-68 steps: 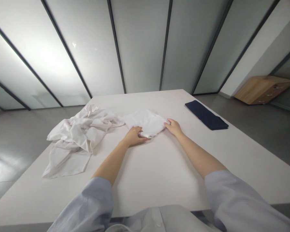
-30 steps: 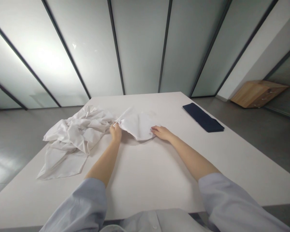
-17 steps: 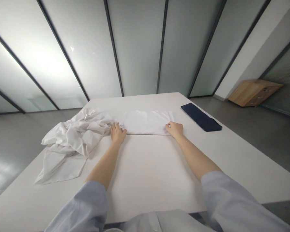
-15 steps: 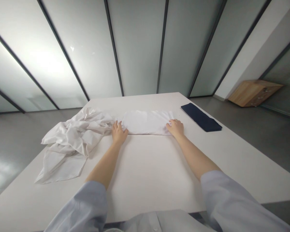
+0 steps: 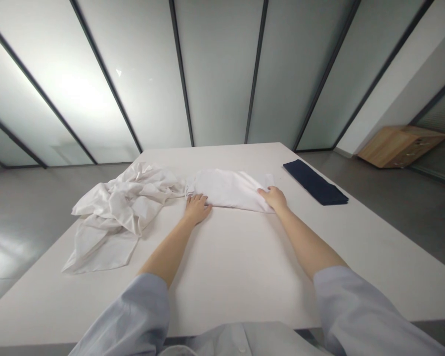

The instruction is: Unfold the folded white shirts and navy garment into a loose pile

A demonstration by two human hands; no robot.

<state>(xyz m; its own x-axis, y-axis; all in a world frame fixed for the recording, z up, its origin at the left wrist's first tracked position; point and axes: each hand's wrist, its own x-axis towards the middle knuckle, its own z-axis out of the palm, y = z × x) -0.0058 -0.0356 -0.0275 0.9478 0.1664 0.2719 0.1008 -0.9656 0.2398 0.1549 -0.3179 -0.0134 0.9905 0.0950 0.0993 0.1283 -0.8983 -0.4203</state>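
left hand (image 5: 197, 208) flat at folded white cloth (image 5: 230, 188) | right hand (image 5: 274, 198) on it

**One camera, worn on my head**

There is a single view, taken from my head and tipped forward and down over the desk (image 5: 244, 257). It sits close to my body: my sleeves and shirt front fill the near edge, and my forearms run away from the lens to my left hand (image 5: 197, 208) and right hand (image 5: 275, 199) mid-desk. The wide lens bends the frosted wall panels (image 5: 215, 74) at the far side and takes in floor left and right. With only one view, nothing is shared.
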